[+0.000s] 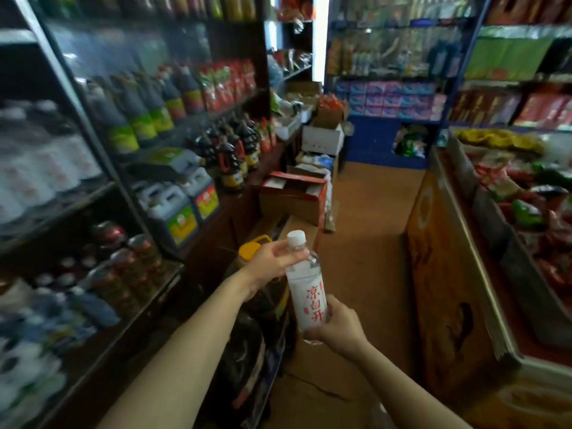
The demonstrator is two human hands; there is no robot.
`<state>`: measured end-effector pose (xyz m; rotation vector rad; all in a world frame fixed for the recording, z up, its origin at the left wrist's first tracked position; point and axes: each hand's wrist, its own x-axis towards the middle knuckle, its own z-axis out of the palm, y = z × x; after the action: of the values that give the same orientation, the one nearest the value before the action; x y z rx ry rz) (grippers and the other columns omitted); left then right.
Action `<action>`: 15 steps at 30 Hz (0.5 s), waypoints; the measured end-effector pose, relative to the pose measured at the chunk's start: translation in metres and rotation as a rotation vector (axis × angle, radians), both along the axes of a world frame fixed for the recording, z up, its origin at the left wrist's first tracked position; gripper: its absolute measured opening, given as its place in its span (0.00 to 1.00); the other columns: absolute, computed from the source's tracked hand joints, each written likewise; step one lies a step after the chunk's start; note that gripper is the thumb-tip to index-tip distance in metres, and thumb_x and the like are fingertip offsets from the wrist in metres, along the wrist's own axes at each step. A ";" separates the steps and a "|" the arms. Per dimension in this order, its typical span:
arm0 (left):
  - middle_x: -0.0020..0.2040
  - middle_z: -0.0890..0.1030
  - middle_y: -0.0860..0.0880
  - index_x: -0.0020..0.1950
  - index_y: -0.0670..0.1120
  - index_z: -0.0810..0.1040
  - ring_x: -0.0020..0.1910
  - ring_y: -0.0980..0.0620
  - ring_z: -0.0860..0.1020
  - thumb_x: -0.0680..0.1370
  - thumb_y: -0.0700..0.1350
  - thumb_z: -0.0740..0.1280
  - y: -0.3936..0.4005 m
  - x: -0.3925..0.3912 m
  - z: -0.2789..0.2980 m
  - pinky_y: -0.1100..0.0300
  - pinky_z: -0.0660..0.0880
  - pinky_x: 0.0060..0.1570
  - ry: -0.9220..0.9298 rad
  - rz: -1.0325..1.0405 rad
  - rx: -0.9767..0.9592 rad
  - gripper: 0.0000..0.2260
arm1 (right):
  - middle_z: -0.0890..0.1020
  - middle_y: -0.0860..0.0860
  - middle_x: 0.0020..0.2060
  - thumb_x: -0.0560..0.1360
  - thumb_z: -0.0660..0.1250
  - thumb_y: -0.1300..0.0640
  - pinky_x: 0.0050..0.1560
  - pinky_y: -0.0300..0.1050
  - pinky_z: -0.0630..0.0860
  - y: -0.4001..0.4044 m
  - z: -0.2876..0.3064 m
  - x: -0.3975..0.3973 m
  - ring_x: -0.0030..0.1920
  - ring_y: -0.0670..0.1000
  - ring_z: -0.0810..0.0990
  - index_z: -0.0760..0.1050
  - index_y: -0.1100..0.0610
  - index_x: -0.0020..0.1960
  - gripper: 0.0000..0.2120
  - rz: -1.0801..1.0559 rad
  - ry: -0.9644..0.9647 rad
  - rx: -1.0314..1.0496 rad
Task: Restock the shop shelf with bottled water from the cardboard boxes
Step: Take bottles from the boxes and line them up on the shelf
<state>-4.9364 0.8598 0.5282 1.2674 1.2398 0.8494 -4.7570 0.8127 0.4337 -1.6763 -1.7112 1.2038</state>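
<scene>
A clear water bottle (306, 289) with a white cap and a white label with red characters is held upright in the aisle, between both hands. My left hand (272, 263) grips its neck just under the cap. My right hand (335, 328) holds its base from below. On the left stands a dark shop shelf (93, 193); blurred white-labelled bottles (40, 168) fill its upper left level. An open red-edged cardboard box (294, 193) sits on the floor ahead, beside the shelf.
Soy sauce bottles (148, 109), jugs (176, 212) and jars (123, 267) fill the left shelves. A large oil bottle with a yellow cap (250, 252) stands below my left hand. A snack counter (483, 258) lines the right. The brown floor aisle (368, 212) runs ahead to blue shelves (393, 97).
</scene>
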 end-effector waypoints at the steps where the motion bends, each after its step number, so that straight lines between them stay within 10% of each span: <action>1: 0.52 0.83 0.50 0.52 0.49 0.81 0.55 0.50 0.81 0.71 0.47 0.74 -0.010 -0.021 0.024 0.53 0.76 0.57 0.006 0.070 0.037 0.11 | 0.80 0.43 0.44 0.59 0.79 0.55 0.36 0.35 0.79 0.000 0.027 -0.022 0.43 0.41 0.80 0.71 0.46 0.49 0.24 0.049 0.016 0.027; 7: 0.51 0.82 0.55 0.59 0.46 0.78 0.49 0.60 0.80 0.69 0.40 0.75 -0.043 -0.100 0.088 0.72 0.75 0.43 0.032 0.280 0.201 0.19 | 0.78 0.45 0.49 0.60 0.80 0.51 0.45 0.43 0.82 -0.001 0.096 -0.114 0.48 0.47 0.81 0.65 0.51 0.56 0.32 0.088 0.054 0.121; 15: 0.47 0.81 0.56 0.52 0.51 0.79 0.48 0.56 0.80 0.68 0.41 0.77 -0.081 -0.237 0.144 0.62 0.76 0.48 0.127 0.507 0.286 0.15 | 0.79 0.48 0.49 0.60 0.79 0.53 0.43 0.46 0.82 -0.005 0.144 -0.275 0.49 0.50 0.81 0.67 0.51 0.53 0.28 0.231 0.102 0.216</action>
<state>-5.1736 0.7791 0.6722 1.2608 1.6197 1.3655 -5.0319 0.8080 0.5774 -1.2983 -1.9334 1.1342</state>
